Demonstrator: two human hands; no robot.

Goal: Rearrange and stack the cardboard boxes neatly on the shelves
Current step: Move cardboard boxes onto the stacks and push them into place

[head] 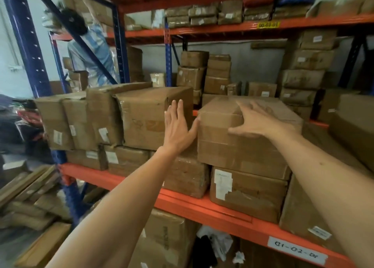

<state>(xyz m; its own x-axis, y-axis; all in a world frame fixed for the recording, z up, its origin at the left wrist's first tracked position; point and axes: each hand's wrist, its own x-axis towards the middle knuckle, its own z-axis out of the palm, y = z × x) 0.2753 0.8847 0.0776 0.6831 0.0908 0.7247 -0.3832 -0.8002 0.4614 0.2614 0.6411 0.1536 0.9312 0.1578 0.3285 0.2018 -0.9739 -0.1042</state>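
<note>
A taped cardboard box (238, 146) sits on top of another labelled box (247, 194) on the orange shelf beam (202, 207). My right hand (257, 120) lies over its top front edge, fingers spread and curled on the lid. My left hand (178, 126) is flat and open against the box's left side, in the gap beside a dented box (145, 115). To the left of that one, a row of worn boxes (81, 118) stands tightly packed on a lower layer of boxes.
Blue uprights (26, 45) frame the rack at left. Behind them another person (89, 51) reaches up. More box stacks (303, 69) fill the back and right of the shelf. Flat cartons (30, 197) lie on the floor at lower left. A white shelf label (297, 249) marks the beam.
</note>
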